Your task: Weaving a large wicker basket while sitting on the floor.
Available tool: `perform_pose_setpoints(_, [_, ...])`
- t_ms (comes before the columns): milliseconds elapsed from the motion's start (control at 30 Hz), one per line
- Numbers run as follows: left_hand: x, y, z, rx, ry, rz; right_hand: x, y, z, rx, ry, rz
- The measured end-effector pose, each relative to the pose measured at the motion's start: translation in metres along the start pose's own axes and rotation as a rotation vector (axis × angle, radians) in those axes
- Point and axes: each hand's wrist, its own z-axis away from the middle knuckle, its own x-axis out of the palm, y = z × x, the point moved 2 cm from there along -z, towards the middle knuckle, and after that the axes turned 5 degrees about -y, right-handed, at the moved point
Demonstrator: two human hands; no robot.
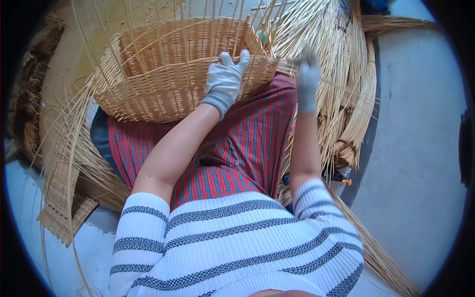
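Upright stakes (pixel 148 29) ring the wicker basket (pixel 163 84), so its hollow is open only from above between them. Bundled reeds (pixel 346 74) crowd the right side, leaving little room beside the right hand (pixel 308 79). A woven mat (pixel 62 198) and loose strands fill the left. The grey floor (pixel 420 163) at far right looks bare, though the rim distorts it.

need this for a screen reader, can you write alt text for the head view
Seen from above, a person's gloved left hand rests on the rim of an unfinished wicker basket on their lap, while the gloved right hand pulls a thin cane strand beside bundled canes.
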Motion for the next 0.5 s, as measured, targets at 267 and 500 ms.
perform_pose_setpoints(267, [0.002, -0.032, -0.034, -0.041, -0.437, 1.13, 0.072, -0.024, 0.023, 0.356, -0.418, 0.048])
perform_pose_setpoints(500, [-0.006, -0.064, -0.043, 0.134, -0.314, 1.008, 0.095, 0.006, -0.01, 0.35, -0.488, 0.352])
